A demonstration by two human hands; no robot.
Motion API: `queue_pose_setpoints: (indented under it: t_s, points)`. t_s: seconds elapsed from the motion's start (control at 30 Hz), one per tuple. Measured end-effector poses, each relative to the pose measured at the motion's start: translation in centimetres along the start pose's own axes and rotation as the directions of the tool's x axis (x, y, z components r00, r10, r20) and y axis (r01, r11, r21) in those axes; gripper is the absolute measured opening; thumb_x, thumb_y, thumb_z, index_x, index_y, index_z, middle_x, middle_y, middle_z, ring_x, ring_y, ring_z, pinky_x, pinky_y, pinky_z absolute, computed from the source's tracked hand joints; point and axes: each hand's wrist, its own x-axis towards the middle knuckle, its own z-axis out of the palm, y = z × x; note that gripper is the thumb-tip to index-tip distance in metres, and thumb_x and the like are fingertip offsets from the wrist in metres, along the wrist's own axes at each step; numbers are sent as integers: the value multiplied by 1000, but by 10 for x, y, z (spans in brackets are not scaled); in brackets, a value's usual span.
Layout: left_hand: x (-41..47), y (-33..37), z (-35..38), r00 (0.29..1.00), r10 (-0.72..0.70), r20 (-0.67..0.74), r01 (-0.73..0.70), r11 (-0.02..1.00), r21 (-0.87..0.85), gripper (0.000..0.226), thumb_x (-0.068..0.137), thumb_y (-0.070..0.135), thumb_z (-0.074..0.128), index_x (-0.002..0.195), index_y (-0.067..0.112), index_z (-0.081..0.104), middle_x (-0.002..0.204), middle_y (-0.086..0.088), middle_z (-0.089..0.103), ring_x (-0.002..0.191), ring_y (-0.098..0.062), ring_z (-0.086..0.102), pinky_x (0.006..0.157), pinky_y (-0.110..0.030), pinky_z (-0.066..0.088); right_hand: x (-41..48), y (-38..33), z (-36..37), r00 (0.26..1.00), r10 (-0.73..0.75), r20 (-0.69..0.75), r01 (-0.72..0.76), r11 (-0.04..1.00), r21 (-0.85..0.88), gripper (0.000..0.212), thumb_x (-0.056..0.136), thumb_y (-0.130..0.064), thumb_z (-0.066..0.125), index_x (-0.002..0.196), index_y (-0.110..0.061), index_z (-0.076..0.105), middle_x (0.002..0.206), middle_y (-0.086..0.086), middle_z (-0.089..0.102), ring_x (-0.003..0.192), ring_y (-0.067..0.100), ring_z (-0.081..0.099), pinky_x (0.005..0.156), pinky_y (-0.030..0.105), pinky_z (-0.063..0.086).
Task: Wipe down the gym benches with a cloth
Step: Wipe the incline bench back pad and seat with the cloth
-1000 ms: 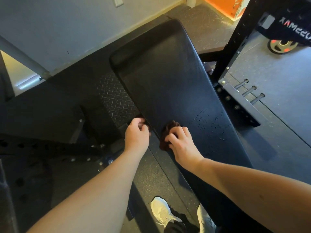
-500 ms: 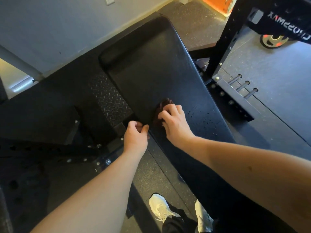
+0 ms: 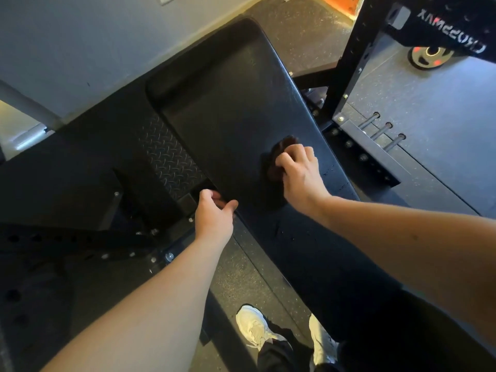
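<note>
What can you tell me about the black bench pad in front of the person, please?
The bench pad is a long black cushion, seemingly textured vinyl, with rounded corners and a raised far end. It runs diagonally away toward the wall. Small specks dot its right side. The right hand presses a bunched dark cloth on its middle; the left hand holds its left edge.

Grey wall [image 3: 80,36]; speckled rubber floor [image 3: 442,103]

Dim, low-contrast wide-angle view.
Cool light brightens the rubber floor [image 3: 442,108] at right and the wall [image 3: 80,36]; the black bench pad [image 3: 228,108] loses detail in shadow, and the forearms [image 3: 150,304] look soft and stretched toward the lower corners.
</note>
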Motion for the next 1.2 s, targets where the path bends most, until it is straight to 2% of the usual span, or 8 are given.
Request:
queue_pose_setpoints:
  t_s: [0.13,0.3,0.5,0.63,0.77,0.9,1.07,1.2]
  points:
    - [0,0,2,1000,-3,-12,2,1000,-8,31,93,20,74,113,21,51,103,1,65,92,-22,72,86,-43,62,-60,-31,24,991,-110,80,106,993,51,31,77,-17,67,106,-16,59,125,11,47,111,36,41,88,52,44]
    - [-3,-2,6,999,13,-48,-12,1000,11,30,95,22,72,114,23,49,104,2,64,92,-19,71,83,-37,62,-128,-36,40,819,-350,454,362,930,62,56,74,-12,81,125,-21,60,136,5,45,125,29,42,104,48,44]
    - [-7,1,8,998,7,-67,-5,999,32,31,95,24,71,116,23,47,109,-1,63,94,-19,69,83,-35,61,-46,6,11,891,-368,267,393,918,-44,45,72,-7,76,113,-17,62,127,11,52,111,33,47,89,47,48]
    - [-12,4,9,998,19,-59,-16,998,56,35,93,23,74,115,21,46,98,4,59,87,-11,62,67,-19,50,3,19,-8,998,-49,-34,48,999,-25,32,81,-1,61,111,-12,58,126,14,50,108,38,43,88,54,45]
    - [-15,5,13,995,4,-96,2,998,65,35,93,24,74,113,21,45,98,5,58,84,-8,60,65,-18,48,-9,-6,14,908,401,-124,-387,914,125,25,94,-12,55,119,-17,53,134,10,42,120,33,35,104,49,37]
    - [-24,4,25,976,63,-207,-25,983,183,31,93,24,72,108,20,46,94,2,56,84,-16,64,65,-25,52,-78,-43,39,993,91,70,-96,992,80,35,83,-7,64,116,-15,57,131,13,46,113,34,37,94,53,42]
    - [-29,8,39,951,260,-167,-175,899,402,28,93,22,72,113,23,52,109,4,57,90,-12,62,66,-23,53,-88,-18,27,880,-342,329,361,933,2,54,77,-18,80,126,-22,59,137,7,47,124,30,44,102,44,44]
    - [-28,11,47,928,367,-64,-272,785,556,36,91,21,75,122,22,57,125,1,55,112,-15,55,76,-26,54,-47,39,2,977,-166,136,179,979,-92,46,77,-6,74,116,-19,54,130,10,47,111,33,44,91,48,48]
